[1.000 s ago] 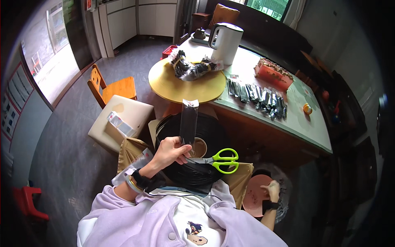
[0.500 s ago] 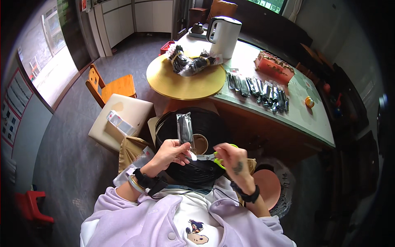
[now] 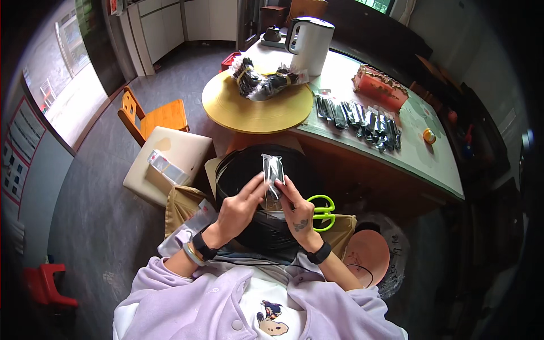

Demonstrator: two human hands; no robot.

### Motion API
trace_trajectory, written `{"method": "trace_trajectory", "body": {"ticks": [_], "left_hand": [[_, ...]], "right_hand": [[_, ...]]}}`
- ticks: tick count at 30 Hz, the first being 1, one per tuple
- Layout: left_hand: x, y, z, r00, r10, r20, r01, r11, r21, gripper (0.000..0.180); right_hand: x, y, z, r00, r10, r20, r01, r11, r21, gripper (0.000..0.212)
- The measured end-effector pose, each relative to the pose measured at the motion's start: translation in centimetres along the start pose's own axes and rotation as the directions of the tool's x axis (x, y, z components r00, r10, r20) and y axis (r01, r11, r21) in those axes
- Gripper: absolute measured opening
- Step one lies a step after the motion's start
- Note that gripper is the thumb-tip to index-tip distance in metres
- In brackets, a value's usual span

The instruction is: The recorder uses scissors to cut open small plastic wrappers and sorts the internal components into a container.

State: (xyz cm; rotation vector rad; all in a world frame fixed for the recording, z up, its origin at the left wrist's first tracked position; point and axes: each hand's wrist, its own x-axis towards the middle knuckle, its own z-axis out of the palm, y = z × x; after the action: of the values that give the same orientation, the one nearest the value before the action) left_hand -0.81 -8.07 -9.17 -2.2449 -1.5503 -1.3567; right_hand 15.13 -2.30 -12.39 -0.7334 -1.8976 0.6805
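A clear plastic packet [image 3: 272, 169] with dark contents stands upright over my lap. My right hand [image 3: 297, 214] grips it from the right, between thumb and fingers. My left hand [image 3: 241, 205] is on its left side, fingers stretched out and slightly blurred, touching or close to the film. Just right of my right hand are green-handled scissors [image 3: 324, 213], let go; my hand hides part of them. Beneath my hands sits a large black coil [image 3: 241, 170] of thin strip or cord, its middle partly covered by the hands and packet.
The table [image 3: 439, 164] holds a row of similar packets [image 3: 357, 122], a white kettle [image 3: 310, 45] and a pink box [image 3: 379, 88]. Bundled packets [image 3: 260, 82] lie on a round yellow disc [image 3: 255, 116]. A cream stool [image 3: 153, 184] is left, a pink basin [image 3: 368, 258] right.
My right hand has let go of the scissors and taken hold of the packet. The packet has shifted right, and my left hand's fingers have straightened beside it.
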Motion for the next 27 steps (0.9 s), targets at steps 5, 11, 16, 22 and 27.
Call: {"method": "trace_trajectory", "body": {"ticks": [5,11,16,22,27], "left_hand": [[-0.8,-1.2,1.6,0.977,0.211,-0.016,-0.211,0.965,-0.156,0.032],[-1.4,-1.0,2.0,0.994,0.086,-0.07,-0.101,0.964,-0.248,0.021],[-1.6,-0.6,1.6,0.996,-0.085,0.033,0.091,0.923,-0.375,0.015],[-1.4,-0.1,1.3,0.973,-0.222,0.062,0.226,0.865,-0.447,0.007],[-1.8,-0.2,2.1,0.888,-0.449,0.102,0.42,0.699,-0.579,0.004]], "right_hand": [[-0.1,-0.7,0.1,0.999,-0.036,0.001,0.036,0.999,0.009,0.045],[-1.0,-1.0,-0.3,0.986,-0.158,-0.049,0.159,0.987,0.033,0.03],[-1.2,-0.5,-0.8,0.986,-0.165,-0.033,0.166,0.986,0.029,0.02],[-1.2,-0.5,-1.1,1.0,0.024,0.005,-0.025,0.985,0.17,0.011],[-1.3,-0.2,-0.7,0.939,0.333,0.081,-0.322,0.776,0.542,0.005]]}}
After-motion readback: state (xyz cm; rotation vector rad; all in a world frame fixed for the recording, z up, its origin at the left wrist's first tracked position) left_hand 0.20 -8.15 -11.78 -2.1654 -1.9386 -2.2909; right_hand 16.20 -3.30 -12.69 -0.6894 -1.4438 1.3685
